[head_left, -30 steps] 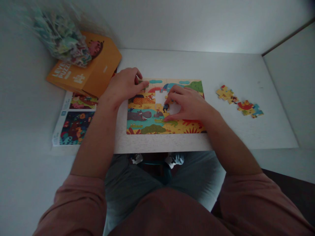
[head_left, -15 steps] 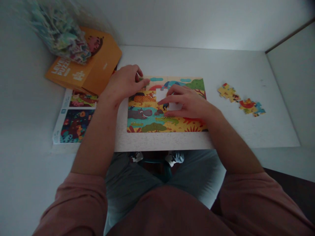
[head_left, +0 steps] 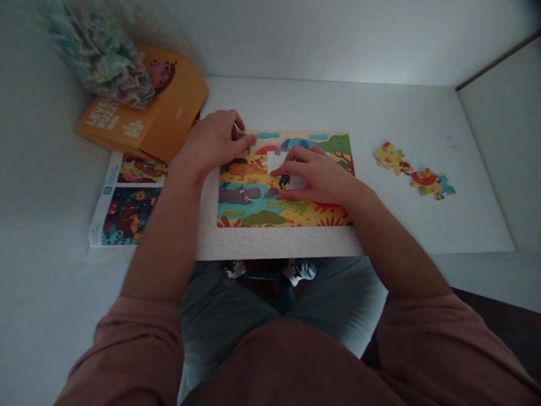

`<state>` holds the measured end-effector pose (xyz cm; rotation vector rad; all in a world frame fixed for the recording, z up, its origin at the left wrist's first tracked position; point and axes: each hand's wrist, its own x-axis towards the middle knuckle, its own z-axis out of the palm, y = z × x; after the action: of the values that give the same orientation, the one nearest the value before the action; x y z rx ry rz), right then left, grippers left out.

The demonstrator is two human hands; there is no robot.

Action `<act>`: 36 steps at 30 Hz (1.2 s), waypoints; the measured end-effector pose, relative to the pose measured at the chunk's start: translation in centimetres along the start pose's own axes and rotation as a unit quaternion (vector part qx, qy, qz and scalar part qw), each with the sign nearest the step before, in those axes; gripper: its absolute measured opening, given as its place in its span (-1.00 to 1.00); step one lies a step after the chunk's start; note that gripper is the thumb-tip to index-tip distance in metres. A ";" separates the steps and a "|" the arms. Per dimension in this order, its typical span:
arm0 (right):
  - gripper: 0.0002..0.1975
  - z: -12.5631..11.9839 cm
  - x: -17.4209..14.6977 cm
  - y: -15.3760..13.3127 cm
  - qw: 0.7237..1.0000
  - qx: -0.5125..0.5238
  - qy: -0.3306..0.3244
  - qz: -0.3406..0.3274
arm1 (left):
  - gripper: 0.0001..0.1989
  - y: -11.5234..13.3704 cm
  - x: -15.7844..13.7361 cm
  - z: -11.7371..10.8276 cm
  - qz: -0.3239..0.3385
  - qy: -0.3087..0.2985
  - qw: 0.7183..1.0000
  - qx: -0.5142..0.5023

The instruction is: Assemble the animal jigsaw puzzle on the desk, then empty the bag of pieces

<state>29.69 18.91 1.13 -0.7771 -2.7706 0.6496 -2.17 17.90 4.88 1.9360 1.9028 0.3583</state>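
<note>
A jigsaw puzzle [head_left: 262, 217] with cartoon animals lies flat on the white table, with a white gap [head_left: 275, 162] near its middle. My left hand [head_left: 220, 138] rests at its upper left corner, thumb stretched over the edge and the other fingers bent beyond it. Across the puzzle's centre right lies my right hand [head_left: 319, 175], fingers spread and fingertips down on the pieces beside the gap. A puzzle piece with a dark figure [head_left: 284, 181] shows between its thumb and index finger; the palm hides part of the picture.
Several loose puzzle pieces [head_left: 425, 179] lie in a row at the right. At the left, an orange puzzle box [head_left: 169, 121] stands on printed picture sheets [head_left: 131, 214], with a clear bag of pieces [head_left: 114, 67] on top. A wall rises behind the table [head_left: 270, 242].
My right hand has shifted very slightly left, its thumb moving a little across the puzzle. My left hand stays in place.
</note>
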 end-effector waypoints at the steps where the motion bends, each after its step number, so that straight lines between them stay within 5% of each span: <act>1: -0.39 -0.1 -0.1 0.0 1.000 0.001 0.005 0.000 | -0.50 -0.1 0.1 0.0 -0.003 -0.002 1.000 -0.007; 8: -0.46 -4.2 -1.9 2.2 0.983 0.007 0.154 0.104 | -0.50 -0.3 0.1 0.0 0.001 -0.011 1.000 0.005; 13: -0.47 -7.9 -6.9 8.2 0.912 -0.020 0.285 0.294 | -0.58 -0.5 0.5 -0.2 0.007 -0.005 1.000 0.027; 16: -0.60 -9.1 -10.4 11.0 0.866 -0.046 0.264 0.422 | -0.62 -1.0 1.3 -0.2 -0.007 -0.031 0.999 0.037; 20: -0.41 -9.1 -12.7 11.8 0.832 -0.023 0.176 0.525 | -0.55 -1.8 2.0 -0.1 -0.002 -0.041 0.998 0.038; 28: -0.18 -9.4 -12.7 11.0 0.878 -0.003 0.104 0.467 | -0.59 -1.3 1.7 -0.5 -0.011 -0.054 0.998 0.041; 36: -0.39 -9.7 -11.7 10.1 0.869 0.064 0.093 0.482 | -0.53 -1.8 1.8 -0.1 -0.002 -0.044 0.999 0.026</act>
<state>46.98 23.91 4.36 -2.0698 -1.9808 0.8131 -3.74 19.65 4.01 1.9475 1.8776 0.2202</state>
